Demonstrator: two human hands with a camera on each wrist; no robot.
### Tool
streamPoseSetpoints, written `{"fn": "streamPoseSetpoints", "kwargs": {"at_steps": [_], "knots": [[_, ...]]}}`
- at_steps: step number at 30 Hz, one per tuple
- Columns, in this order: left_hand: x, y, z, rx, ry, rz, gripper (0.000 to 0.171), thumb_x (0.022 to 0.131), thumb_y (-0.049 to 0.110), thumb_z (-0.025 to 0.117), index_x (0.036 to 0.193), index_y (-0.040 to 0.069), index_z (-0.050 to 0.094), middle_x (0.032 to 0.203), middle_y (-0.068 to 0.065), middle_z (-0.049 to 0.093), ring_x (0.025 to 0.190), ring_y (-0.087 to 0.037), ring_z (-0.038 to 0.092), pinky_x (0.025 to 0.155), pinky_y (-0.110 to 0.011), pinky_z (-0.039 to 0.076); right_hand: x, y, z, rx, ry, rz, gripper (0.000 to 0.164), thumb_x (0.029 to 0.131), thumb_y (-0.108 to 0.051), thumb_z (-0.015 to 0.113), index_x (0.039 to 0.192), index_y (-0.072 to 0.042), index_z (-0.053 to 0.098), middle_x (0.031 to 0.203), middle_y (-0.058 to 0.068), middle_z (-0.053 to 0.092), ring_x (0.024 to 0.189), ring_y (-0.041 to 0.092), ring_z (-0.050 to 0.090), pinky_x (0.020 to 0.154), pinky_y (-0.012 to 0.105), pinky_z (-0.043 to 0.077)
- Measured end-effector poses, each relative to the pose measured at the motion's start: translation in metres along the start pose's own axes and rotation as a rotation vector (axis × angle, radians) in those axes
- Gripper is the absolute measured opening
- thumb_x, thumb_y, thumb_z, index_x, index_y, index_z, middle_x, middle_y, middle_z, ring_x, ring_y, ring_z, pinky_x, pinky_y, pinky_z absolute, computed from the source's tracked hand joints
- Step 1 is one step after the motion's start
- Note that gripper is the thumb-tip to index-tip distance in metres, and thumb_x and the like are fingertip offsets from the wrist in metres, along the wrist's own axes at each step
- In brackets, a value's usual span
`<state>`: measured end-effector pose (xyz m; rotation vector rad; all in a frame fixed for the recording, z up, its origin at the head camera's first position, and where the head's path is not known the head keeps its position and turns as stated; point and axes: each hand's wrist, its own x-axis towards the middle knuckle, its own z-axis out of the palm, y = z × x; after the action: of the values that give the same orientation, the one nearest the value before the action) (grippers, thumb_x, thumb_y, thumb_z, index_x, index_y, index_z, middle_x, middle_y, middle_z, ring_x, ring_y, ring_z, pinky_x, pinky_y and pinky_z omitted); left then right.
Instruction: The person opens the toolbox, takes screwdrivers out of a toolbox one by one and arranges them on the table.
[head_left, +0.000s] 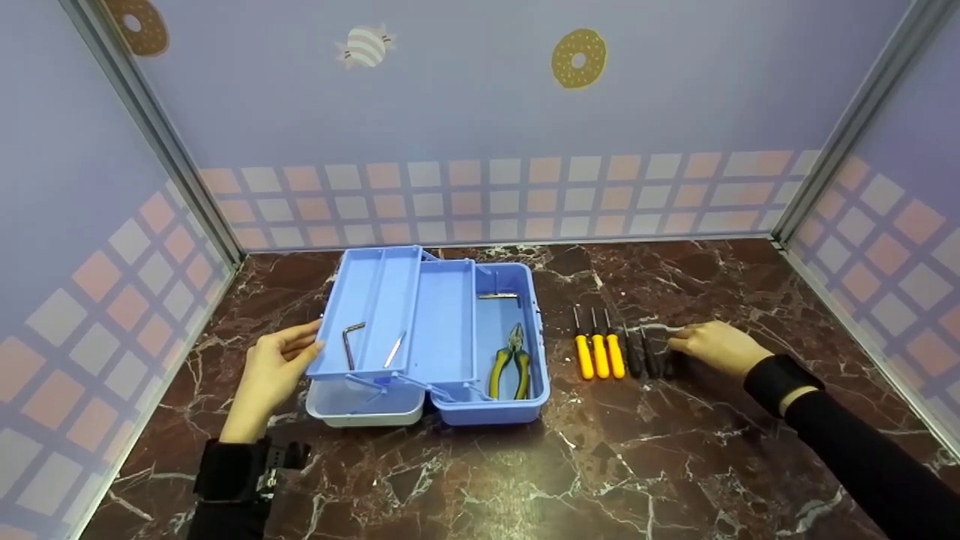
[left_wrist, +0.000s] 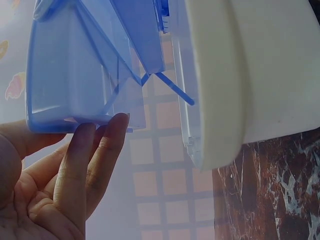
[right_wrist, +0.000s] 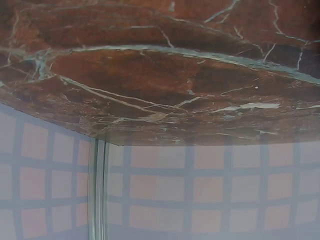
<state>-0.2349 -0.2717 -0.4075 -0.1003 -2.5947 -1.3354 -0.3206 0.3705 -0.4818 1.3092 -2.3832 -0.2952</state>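
My left hand [head_left: 279, 367] grips the left edge of the upper tray [head_left: 356, 292] of an open blue toolbox [head_left: 491, 412]. In the left wrist view, its thumb and fingers are on either side of the tray's rim. An L-shaped hex key [head_left: 348, 349] and a slim silvery piece [head_left: 394, 349] lie in that tray. Pliers [head_left: 510, 367] with yellow-and-black handles lie in the toolbox's bottom. To the right, my right hand [head_left: 712, 345] has curled fingertips at the rightmost black-handled screwdriver [head_left: 669, 365], partly covering it. The right wrist view shows only tabletop and walls.
Three yellow-handled screwdrivers [head_left: 599, 356] lie in a row beside more black-handled ones [head_left: 650, 360]. The toolbox's whitish lid [head_left: 367, 416] is folded out under the upper tray. Another small metal piece [head_left: 499, 296] lies at the toolbox's back. Patterned walls [head_left: 480, 112] enclose the marble-look table [head_left: 525, 480].
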Motion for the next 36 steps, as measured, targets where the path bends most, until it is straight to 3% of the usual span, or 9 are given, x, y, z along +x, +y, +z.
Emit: {"fn": "streamPoseSetpoints", "kwargs": {"at_steps": [5, 8, 11, 15, 17, 20, 26, 32, 36], "knots": [[-0.001, 0.001, 0.000, 0.008, 0.000, -0.008, 0.037, 0.097, 0.007, 0.062, 0.132, -0.005, 0.059, 0.122, -0.029, 0.065, 0.114, -0.040, 0.065, 0.084, -0.003, 0.048, 0.001, -0.005, 0.000, 0.005, 0.011, 0.038, 0.026, 0.063, 0.006, 0.074, 0.080, -0.009, 0.063, 0.079, 0.004, 0.068, 0.068, 0.020, 0.065, 0.054, 0.038, 0.054], [-0.002, 0.001, 0.000, 0.020, 0.002, -0.007, 0.037, 0.097, 0.008, 0.062, 0.132, -0.004, 0.060, 0.121, -0.028, 0.066, 0.113, -0.038, 0.066, 0.082, -0.001, 0.047, 0.002, -0.006, -0.002, 0.031, 0.037, 0.110, 0.026, 0.065, 0.009, 0.074, 0.081, -0.009, 0.064, 0.077, 0.005, 0.067, 0.065, 0.021, 0.064, 0.053, 0.037, 0.054], [-0.002, 0.001, 0.001, 0.032, 0.006, -0.002, 0.036, 0.097, 0.008, 0.062, 0.131, -0.003, 0.061, 0.120, -0.027, 0.067, 0.113, -0.037, 0.066, 0.082, -0.001, 0.047, 0.003, -0.009, -0.008, 0.108, 0.051, 0.269, 0.020, 0.072, 0.009, 0.072, 0.082, -0.006, 0.066, 0.076, 0.007, 0.066, 0.064, 0.025, 0.064, 0.054, 0.041, 0.055], [-0.001, 0.001, 0.000, 0.023, 0.014, 0.010, 0.036, 0.096, 0.007, 0.062, 0.131, -0.004, 0.061, 0.119, -0.028, 0.067, 0.112, -0.038, 0.066, 0.082, -0.002, 0.048, 0.006, -0.017, -0.020, 0.254, 0.044, 0.559, 0.003, 0.083, 0.000, 0.071, 0.084, -0.001, 0.069, 0.075, 0.012, 0.069, 0.064, 0.030, 0.064, 0.058, 0.048, 0.054], [-0.001, 0.001, 0.001, 0.023, 0.013, 0.014, 0.036, 0.096, 0.006, 0.062, 0.131, -0.005, 0.060, 0.119, -0.028, 0.067, 0.112, -0.039, 0.066, 0.082, -0.002, 0.048, 0.007, -0.023, -0.026, 0.333, 0.023, 0.681, 0.010, 0.087, -0.009, 0.072, 0.081, 0.000, 0.072, 0.072, 0.012, 0.070, 0.061, 0.028, 0.064, 0.059, 0.048, 0.054], [-0.001, 0.001, 0.002, 0.032, 0.014, 0.013, 0.036, 0.096, 0.006, 0.062, 0.131, -0.005, 0.060, 0.119, -0.028, 0.067, 0.112, -0.039, 0.066, 0.082, -0.002, 0.049, 0.011, -0.033, -0.032, 0.437, -0.033, 0.791, 0.030, 0.091, -0.020, 0.071, 0.067, -0.003, 0.072, 0.059, 0.007, 0.066, 0.049, 0.019, 0.056, 0.060, 0.047, 0.053], [-0.001, 0.000, 0.002, 0.041, 0.006, 0.003, 0.037, 0.096, 0.006, 0.062, 0.131, -0.005, 0.060, 0.119, -0.028, 0.067, 0.112, -0.038, 0.066, 0.082, -0.002, 0.049, 0.016, -0.044, -0.034, 0.587, -0.168, 0.880, 0.044, 0.092, -0.025, 0.068, 0.053, -0.005, 0.066, 0.041, -0.001, 0.055, 0.037, 0.009, 0.046, 0.044, 0.027, 0.040], [-0.001, 0.001, 0.002, 0.036, 0.012, 0.003, 0.036, 0.096, 0.007, 0.063, 0.130, -0.005, 0.061, 0.118, -0.027, 0.067, 0.111, -0.037, 0.067, 0.083, -0.003, 0.049, 0.017, -0.042, -0.034, 0.675, -0.232, 0.960, 0.042, 0.091, -0.027, 0.070, 0.057, -0.003, 0.070, 0.050, 0.009, 0.065, 0.042, 0.016, 0.063, 0.046, 0.026, 0.051], [-0.001, 0.001, 0.002, 0.031, 0.019, 0.013, 0.036, 0.095, 0.006, 0.063, 0.130, -0.005, 0.061, 0.118, -0.027, 0.068, 0.110, -0.036, 0.067, 0.080, 0.000, 0.047, 0.019, -0.038, -0.033, 0.740, -0.239, 0.988, 0.038, 0.090, -0.023, 0.071, 0.060, 0.000, 0.071, 0.052, 0.008, 0.067, 0.044, 0.016, 0.065, 0.048, 0.026, 0.055]]}}
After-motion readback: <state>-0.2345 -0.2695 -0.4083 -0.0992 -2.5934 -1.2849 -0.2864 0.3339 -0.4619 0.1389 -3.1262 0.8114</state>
